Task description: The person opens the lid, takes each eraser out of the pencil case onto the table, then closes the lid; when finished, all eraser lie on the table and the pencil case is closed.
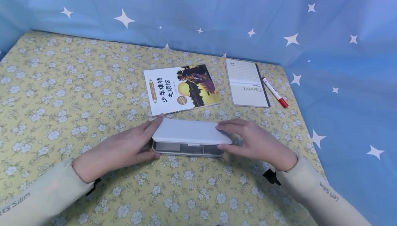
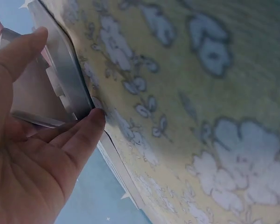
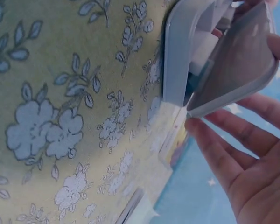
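A white pencil case [image 1: 190, 131] lies lengthwise in front of the person, its hinged lid [image 3: 238, 60] tilted partly up. Through the gap at the front, inner compartments show, with a pale block in the left one. My left hand [image 1: 122, 148] grips the case's left end, thumb at the front wall and fingers at the back in the left wrist view. At the other end, my right hand [image 1: 255, 139] holds the raised lid between the thumb at its front edge and the fingers behind it.
Behind the case lies a book [image 1: 164, 91] with an illustrated cover. To its right are a notepad [image 1: 245, 84] and a white marker with a red cap [image 1: 274, 92]. A flowered cloth [image 1: 77, 108] covers the table; a blue starry curtain [image 1: 198, 12] hangs behind.
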### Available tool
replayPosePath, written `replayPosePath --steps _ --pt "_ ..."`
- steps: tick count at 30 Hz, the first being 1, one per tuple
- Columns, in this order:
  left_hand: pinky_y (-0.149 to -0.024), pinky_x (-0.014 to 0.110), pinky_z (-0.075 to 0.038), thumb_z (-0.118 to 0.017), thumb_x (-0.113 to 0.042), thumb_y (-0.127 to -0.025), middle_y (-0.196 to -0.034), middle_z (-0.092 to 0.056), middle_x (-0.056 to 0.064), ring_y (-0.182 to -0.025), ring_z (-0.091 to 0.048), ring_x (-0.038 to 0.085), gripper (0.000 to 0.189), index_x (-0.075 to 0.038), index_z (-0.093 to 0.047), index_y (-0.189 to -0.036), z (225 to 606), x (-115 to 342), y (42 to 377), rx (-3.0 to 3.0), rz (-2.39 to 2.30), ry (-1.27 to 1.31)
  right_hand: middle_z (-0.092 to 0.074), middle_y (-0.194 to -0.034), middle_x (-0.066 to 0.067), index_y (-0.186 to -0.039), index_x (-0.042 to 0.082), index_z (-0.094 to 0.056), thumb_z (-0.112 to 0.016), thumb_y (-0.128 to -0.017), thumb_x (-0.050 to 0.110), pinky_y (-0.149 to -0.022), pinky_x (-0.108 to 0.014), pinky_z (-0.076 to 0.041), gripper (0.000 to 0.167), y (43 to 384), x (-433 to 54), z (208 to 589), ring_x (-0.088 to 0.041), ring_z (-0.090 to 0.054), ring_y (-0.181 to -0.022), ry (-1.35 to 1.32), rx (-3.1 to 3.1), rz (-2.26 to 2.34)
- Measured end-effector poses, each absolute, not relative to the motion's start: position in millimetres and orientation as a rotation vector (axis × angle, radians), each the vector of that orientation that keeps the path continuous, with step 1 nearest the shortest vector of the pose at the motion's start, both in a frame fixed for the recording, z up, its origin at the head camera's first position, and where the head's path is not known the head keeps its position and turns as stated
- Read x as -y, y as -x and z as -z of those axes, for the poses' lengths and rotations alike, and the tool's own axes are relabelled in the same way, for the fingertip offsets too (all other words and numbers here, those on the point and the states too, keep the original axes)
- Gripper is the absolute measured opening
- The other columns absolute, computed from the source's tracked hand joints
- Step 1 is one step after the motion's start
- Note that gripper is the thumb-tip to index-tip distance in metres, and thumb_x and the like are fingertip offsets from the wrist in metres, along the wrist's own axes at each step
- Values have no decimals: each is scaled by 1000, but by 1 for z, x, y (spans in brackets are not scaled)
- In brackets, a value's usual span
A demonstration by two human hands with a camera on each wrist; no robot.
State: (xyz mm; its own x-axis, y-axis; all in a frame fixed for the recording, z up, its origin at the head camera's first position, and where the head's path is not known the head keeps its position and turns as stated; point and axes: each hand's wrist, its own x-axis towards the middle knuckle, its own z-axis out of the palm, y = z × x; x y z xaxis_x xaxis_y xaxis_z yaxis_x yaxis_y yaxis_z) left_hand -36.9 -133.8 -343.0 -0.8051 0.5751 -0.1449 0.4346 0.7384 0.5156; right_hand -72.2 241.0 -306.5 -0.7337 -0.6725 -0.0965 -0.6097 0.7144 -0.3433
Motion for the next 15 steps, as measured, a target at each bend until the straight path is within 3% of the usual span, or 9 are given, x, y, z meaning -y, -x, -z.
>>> replayPosePath --steps 10,15 --pt "-110 53 -56 -77 -36 -95 -162 -43 27 -133 -63 41 113 -4 4 -168 346 138 37 -2658 -756 -802 -77 -127 -1 -127 18 -76 -78 -95 38 -96 -45 -65 37 85 -246 303 -19 -75 -115 1001 -2674 632" --pt "-110 54 -56 -76 -38 -96 -163 -40 29 -133 -62 43 115 -2 7 -167 348 139 37 -2657 -757 -775 -79 -114 5 -120 21 -78 -77 -97 31 -87 -41 -66 26 93 -247 302 -9 -75 -101 947 -2682 735"
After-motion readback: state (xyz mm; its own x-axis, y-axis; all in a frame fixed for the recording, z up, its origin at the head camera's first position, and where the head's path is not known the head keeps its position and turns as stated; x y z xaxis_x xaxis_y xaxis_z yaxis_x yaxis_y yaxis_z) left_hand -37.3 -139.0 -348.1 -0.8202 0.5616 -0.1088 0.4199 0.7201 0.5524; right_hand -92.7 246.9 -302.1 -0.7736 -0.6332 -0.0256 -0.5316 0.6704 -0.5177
